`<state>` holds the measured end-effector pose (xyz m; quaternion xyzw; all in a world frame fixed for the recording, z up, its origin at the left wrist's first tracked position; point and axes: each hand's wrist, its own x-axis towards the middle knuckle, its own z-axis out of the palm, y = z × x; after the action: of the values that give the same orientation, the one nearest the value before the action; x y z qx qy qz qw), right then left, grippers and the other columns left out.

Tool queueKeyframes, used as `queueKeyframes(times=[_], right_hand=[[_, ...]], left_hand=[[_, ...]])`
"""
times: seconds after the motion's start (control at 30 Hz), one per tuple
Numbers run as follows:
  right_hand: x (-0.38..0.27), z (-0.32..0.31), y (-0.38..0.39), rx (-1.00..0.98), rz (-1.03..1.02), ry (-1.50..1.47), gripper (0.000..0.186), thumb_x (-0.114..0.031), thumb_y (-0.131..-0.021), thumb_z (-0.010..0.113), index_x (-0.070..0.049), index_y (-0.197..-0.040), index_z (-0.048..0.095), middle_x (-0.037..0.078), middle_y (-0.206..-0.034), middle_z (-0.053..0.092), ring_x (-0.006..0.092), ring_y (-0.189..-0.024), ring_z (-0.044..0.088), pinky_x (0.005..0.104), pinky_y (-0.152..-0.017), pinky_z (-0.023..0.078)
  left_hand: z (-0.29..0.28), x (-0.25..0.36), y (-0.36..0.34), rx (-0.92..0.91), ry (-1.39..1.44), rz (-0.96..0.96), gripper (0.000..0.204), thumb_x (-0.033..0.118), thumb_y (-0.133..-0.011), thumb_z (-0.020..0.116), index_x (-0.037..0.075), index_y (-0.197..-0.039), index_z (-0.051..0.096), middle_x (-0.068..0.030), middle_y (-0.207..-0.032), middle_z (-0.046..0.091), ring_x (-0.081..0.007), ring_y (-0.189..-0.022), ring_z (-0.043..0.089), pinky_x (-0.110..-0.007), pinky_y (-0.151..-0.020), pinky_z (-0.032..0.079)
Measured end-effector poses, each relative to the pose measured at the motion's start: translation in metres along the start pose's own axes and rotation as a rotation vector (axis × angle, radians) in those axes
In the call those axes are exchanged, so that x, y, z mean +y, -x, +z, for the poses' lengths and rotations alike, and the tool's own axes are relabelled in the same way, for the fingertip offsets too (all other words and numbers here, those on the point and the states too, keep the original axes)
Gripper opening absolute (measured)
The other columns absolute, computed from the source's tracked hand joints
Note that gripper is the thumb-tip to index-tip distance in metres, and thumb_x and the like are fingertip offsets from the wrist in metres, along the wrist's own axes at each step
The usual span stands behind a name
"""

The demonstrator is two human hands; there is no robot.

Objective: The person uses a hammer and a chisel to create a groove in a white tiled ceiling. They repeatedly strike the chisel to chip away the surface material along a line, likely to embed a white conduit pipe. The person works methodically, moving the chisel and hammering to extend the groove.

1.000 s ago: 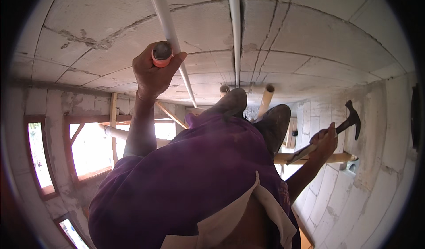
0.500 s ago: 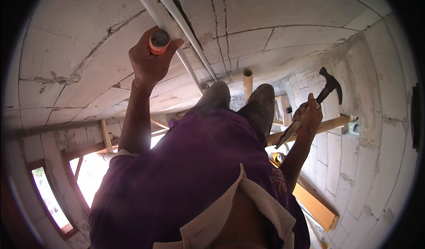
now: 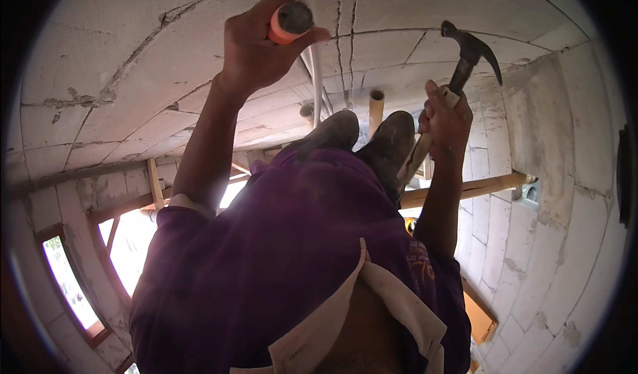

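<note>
In front of the pale block wall point(image 3: 412, 5), my left hand point(image 3: 256, 51) is wrapped round an orange-handled tool point(image 3: 294, 19) with a round, worn grey butt. The tool is seen nearly end-on, so its far end is hidden. My right hand point(image 3: 453, 124) is closed round the wooden handle of a claw hammer point(image 3: 469, 49). The dark hammer head is raised to the right of the tool, apart from it. White pipes point(image 3: 315, 85) run along the wall just behind my left hand. Two parallel cut lines point(image 3: 343, 25) mark the blocks between my hands.
Round wooden poles point(image 3: 376, 111) stand near my knees. A wooden beam point(image 3: 475, 189) crosses at the right, reaching an opening in the side wall point(image 3: 565, 141). An orange panel point(image 3: 477, 315) lies low at the right. Window openings point(image 3: 70, 281) are at the left.
Both hands have moved up, the left one also rightward with the orange-handled tool. The hammer has risen and swung left, nearer to it. The view has shifted slightly.
</note>
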<state>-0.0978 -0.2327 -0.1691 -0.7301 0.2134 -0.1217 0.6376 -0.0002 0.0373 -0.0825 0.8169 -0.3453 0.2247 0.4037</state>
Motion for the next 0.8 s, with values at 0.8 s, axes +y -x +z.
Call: queueKeyframes(times=[0.8], right_hand=[[-0.011, 0.157, 0.021, -0.234, -0.423, 0.052, 0.04, -0.031, -0.078, 0.073, 0.0, -0.102, 0.062, 0.018, -0.078, 0.067, 0.0311, -0.072, 0.068, 0.0393, -0.063, 0.051]], left_hand=[[-0.021, -0.012, -0.004, -0.118, 0.098, -0.255, 0.03, 0.022, -0.071, 0.083, 0.005, -0.088, 0.064, -0.0101, -0.082, 0.066, -0.0209, -0.076, 0.065, -0.032, -0.069, 0.052]])
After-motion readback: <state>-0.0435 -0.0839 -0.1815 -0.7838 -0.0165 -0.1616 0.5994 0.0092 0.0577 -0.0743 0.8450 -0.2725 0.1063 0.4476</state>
